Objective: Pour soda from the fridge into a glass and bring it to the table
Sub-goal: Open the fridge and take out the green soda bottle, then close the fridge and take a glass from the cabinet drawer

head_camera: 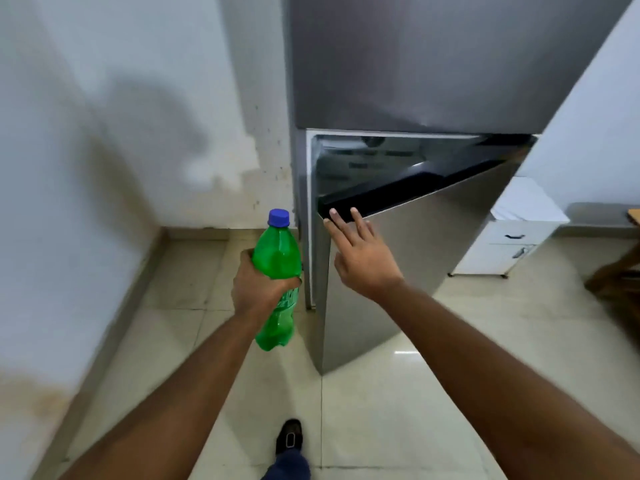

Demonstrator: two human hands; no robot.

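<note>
A green soda bottle (276, 261) with a blue cap is upright in my left hand (258, 285), which grips it around the middle, just left of the fridge. The steel fridge (398, 64) fills the upper right. Its lower door (408, 265) stands partly ajar, with a dark gap showing along its top. My right hand (362, 258) is open with fingers spread, its fingertips resting on the top left corner of that door. No glass or table is in view.
A stained white wall (104, 150) runs close on the left. A small white cabinet (516, 237) with drawers stands right of the fridge. Dark wooden furniture (620, 278) shows at the right edge. My shoe (290, 436) is on the cream tiled floor (398, 393).
</note>
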